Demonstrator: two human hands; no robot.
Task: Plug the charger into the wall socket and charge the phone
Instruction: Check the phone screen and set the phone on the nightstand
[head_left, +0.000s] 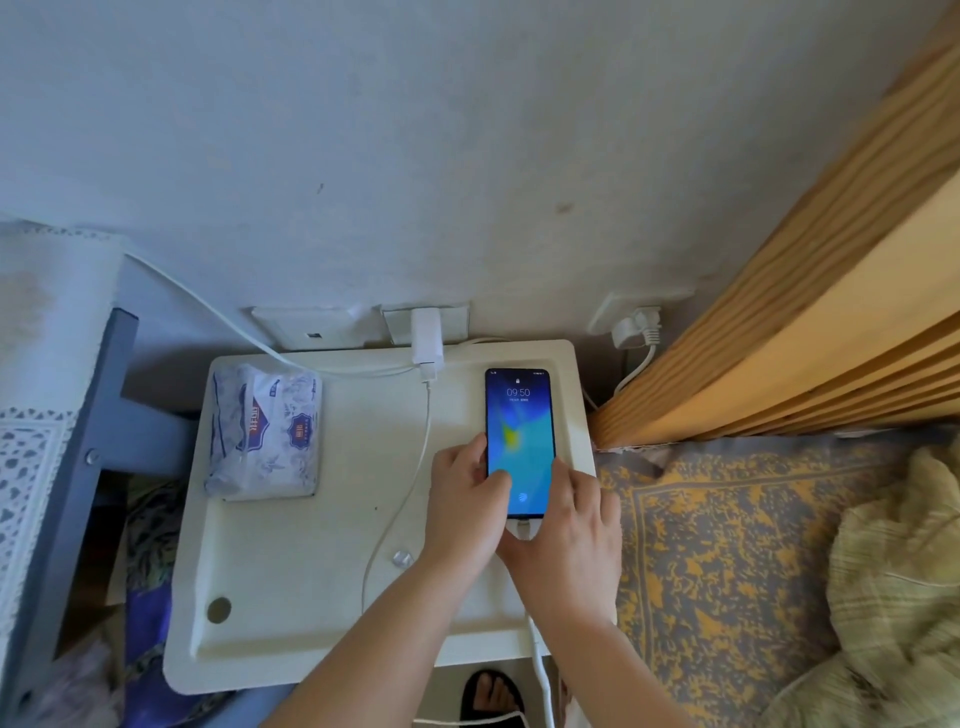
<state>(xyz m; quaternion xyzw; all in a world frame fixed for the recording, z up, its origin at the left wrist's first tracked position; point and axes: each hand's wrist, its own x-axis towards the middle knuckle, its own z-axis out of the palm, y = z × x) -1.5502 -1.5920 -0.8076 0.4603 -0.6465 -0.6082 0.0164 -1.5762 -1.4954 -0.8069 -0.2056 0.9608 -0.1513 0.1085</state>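
Two hands — left hand (465, 499), right hand (566, 535) — gripping lit phone (521, 431), charger (426, 338) plugged.

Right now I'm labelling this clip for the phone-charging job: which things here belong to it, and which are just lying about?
Belongs:
phone
charger
wall socket
cable
left hand
right hand

Lying about:
tissue pack
white plug
blanket

- Soft, cool daylight fills the corner where I work; the wall (467, 130) reads bluish-grey and evenly lit.
- My hands cast only faint shadows on the white table (291, 561).
- The phone (521, 415) screen glows bright, its clock legible.
- Wide-angle distortion bends the wooden bed frame (831, 291) at the right edge.
- The blanket (898, 587) and left margin look smeared, soft.
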